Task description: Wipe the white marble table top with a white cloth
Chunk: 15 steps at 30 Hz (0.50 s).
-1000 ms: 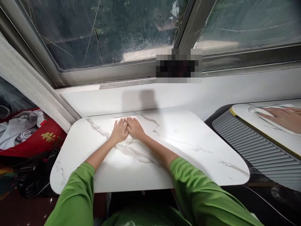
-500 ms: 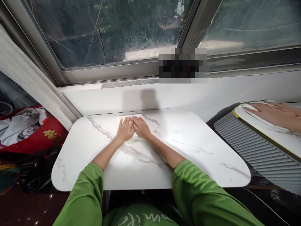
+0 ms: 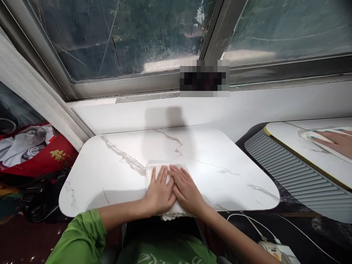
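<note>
A white cloth (image 3: 150, 174) lies on the white marble-patterned tabletop (image 3: 93, 172), at its near edge. Its frilly lower border pokes slightly past that edge. My left hand (image 3: 160, 191) rests flat on the cloth with fingers spread. Beside it, my right hand (image 3: 189, 192) presses down on the same cloth, its fingers stretched out and its thumb side touching the left hand. Both hands are open, palms down, and they cover most of the cloth.
At the right, another person's hand (image 3: 337, 141) is on a white cloth over a second marble-patterned top with a grey ribbed side (image 3: 291, 168). A red bag (image 3: 52, 156) of clothes stands left. A power strip with cables (image 3: 275, 249) lies lower right. The window (image 3: 126, 40) is behind.
Both my hands have slid the cloth from the far part of the tabletop toward me and slightly right. The other person's hand and cloth have shifted right and a little down.
</note>
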Tool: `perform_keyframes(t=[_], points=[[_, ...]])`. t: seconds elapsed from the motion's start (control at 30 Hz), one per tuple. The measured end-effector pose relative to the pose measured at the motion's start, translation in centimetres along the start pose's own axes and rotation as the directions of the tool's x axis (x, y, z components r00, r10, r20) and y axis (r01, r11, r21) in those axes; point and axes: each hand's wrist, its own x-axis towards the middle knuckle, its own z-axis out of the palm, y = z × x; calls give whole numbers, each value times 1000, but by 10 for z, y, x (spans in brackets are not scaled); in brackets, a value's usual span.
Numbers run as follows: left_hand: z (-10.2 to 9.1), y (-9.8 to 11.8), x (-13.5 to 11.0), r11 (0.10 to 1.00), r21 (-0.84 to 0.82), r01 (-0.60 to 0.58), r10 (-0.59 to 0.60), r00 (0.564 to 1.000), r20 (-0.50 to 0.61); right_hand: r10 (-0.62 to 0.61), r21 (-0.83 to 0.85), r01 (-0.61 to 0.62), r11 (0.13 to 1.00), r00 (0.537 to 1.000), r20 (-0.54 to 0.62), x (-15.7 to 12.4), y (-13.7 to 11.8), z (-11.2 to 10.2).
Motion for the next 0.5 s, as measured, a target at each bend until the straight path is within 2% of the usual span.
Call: perform_keyframes(t=[0.1,0.17,0.33,0.5], points=[[-1,-15,24,999,-32,-8,10,999,48,94,207,-100,973,995,41,24,20,-2],[1,-30,45,999,-46,-7,9,999,46,147,265,-146,953,989,19,45,34,0],[10,-79,107,999,-53,-3,1,1000,-31,146,77,-137,988,982,-123,106,69,16],[17,-124,167,1000,-19,13,-14,998,-69,165,84,-153,985,972,-169,170,107,24]])
